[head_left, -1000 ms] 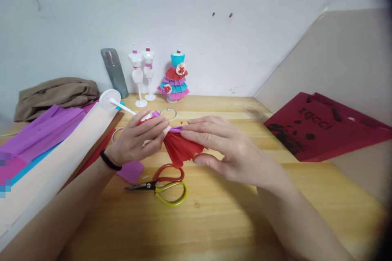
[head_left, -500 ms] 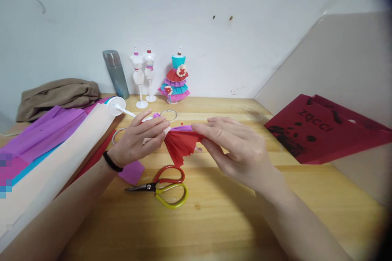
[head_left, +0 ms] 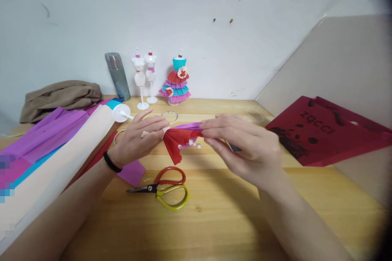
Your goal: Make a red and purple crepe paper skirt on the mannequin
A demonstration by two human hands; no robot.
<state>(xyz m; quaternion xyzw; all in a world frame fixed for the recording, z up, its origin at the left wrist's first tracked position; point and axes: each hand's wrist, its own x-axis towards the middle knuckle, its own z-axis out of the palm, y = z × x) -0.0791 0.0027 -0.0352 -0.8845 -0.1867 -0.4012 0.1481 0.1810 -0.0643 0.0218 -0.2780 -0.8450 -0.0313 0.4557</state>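
Observation:
A white mannequin stand [head_left: 121,112] lies on its side, its base to the left, its upper part hidden behind my left hand [head_left: 141,136]. My left hand is closed around the mannequin's body. From it a pleated red paper skirt [head_left: 174,145] fans out to the right, with a purple paper layer [head_left: 186,126] along its upper edge. My right hand [head_left: 239,142] pinches the right edge of the paper layers between thumb and fingers. Below the hands lie scissors [head_left: 165,188] with one red and one yellow handle, pointing left.
Two bare mannequins [head_left: 140,78], a dressed mannequin [head_left: 177,83] and a bottle [head_left: 117,76] stand at the wall. Coloured paper sheets [head_left: 61,159] and brown cloth [head_left: 61,98] lie left. A red bag [head_left: 330,134] is at the right.
My right hand has shifted slightly right and its fingers have drawn closer together on the paper. The purple layer is stretched further right, and small white and purple bits now show behind the red skirt.

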